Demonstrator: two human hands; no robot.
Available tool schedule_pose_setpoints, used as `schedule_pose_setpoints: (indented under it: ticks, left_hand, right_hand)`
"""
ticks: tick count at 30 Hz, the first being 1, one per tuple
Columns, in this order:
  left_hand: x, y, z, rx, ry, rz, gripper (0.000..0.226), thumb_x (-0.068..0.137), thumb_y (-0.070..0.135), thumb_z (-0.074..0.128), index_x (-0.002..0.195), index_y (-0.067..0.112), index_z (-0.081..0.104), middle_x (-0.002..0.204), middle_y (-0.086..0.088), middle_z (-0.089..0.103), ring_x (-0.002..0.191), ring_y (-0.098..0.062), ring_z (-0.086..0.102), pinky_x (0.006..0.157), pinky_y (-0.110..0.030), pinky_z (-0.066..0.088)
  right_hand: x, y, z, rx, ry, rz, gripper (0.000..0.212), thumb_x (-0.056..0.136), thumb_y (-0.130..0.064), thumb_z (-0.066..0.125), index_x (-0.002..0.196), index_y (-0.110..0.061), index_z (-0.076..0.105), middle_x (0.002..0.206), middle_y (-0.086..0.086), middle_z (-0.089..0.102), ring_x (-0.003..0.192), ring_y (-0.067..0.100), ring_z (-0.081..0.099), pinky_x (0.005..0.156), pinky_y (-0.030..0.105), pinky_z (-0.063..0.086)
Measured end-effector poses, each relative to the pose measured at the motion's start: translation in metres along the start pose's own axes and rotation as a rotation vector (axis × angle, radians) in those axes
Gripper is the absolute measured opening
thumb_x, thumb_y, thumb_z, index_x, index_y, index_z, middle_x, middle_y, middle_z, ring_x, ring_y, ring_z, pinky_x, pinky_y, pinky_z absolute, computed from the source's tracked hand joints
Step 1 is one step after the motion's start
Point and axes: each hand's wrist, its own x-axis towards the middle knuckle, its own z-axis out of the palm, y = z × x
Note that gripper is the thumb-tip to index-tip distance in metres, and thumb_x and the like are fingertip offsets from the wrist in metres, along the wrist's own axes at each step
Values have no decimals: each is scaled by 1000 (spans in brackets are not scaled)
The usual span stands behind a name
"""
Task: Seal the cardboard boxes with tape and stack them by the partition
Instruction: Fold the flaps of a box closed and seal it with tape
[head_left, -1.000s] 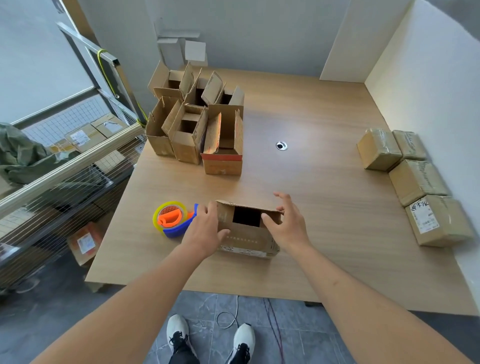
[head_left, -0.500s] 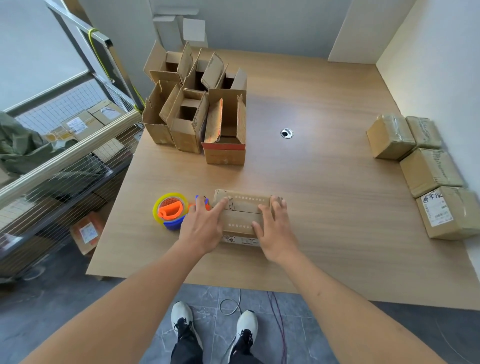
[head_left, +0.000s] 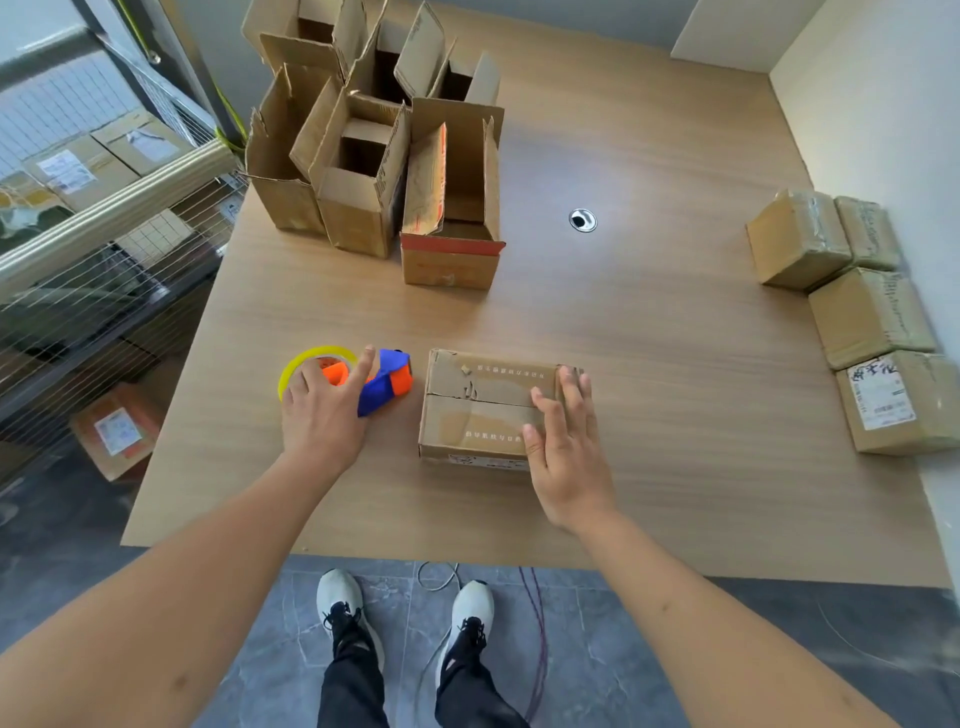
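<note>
A small cardboard box (head_left: 480, 410) lies near the table's front edge with its top flaps folded down and no tape across the seam. My right hand (head_left: 563, 447) presses flat on the box's right end, fingers straight. Left of the box sits a tape dispenser (head_left: 387, 382), blue and orange with a yellow-rimmed roll. My left hand (head_left: 322, 410) lies over the roll, fingers spread across it; whether it grips is unclear. Several open empty boxes (head_left: 452, 192) stand at the back left. Several sealed boxes (head_left: 867, 317) lie along the white partition (head_left: 883, 104) on the right.
The wooden table (head_left: 649, 322) has a round cable hole (head_left: 583, 220) in its middle. A wire rack (head_left: 104, 249) with more boxes stands to the left of the table. My feet and loose cables are on the floor below the front edge.
The box's flaps went from open to folded flat. My left hand left the box and moved left onto the tape dispenser. My right hand stayed pressing on the box.
</note>
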Motion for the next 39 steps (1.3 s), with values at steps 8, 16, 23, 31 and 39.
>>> schedule_pose_setpoints:
  ticks: [8,16,23,31,39]
  left_hand:
    - [7,-22,3,-56,37,91,100,83,40,79,160,46,16,133,-19,42,117,-39,47,108,-48,34]
    - [-11,-51,-7,-335,-16,83,111,82,27,78,154,62,2,133,-15,48,118,-42,48,97,-49,46]
    - [-18,-64,-58,-630,237,294,99,86,15,78,155,58,21,115,-3,43,97,-24,48,87,-37,43]
    - [-30,-52,-106,-92,167,733,80,92,29,60,157,53,21,136,-14,41,107,-37,47,89,-48,45]
    - [-37,-48,-97,127,134,826,90,90,20,64,156,58,16,137,-16,42,120,-39,46,96,-54,47]
  right_hand:
    - [1,-8,1,25,9,10,42,107,-33,40,146,-18,45,170,2,5,156,17,-13,126,44,15]
    - [3,-27,11,86,13,16,40,106,-33,48,144,-23,48,170,0,8,157,15,-10,123,40,18]
    - [3,-62,24,238,-4,-13,39,105,-34,52,143,-27,52,170,-7,11,156,8,-8,118,27,14]
    - [6,-70,24,395,-48,-65,46,102,-13,58,147,-17,52,165,-6,26,154,9,11,123,22,15]
    - [17,-60,9,288,-62,-126,48,96,-24,70,142,-15,59,156,-2,45,146,18,36,121,31,28]
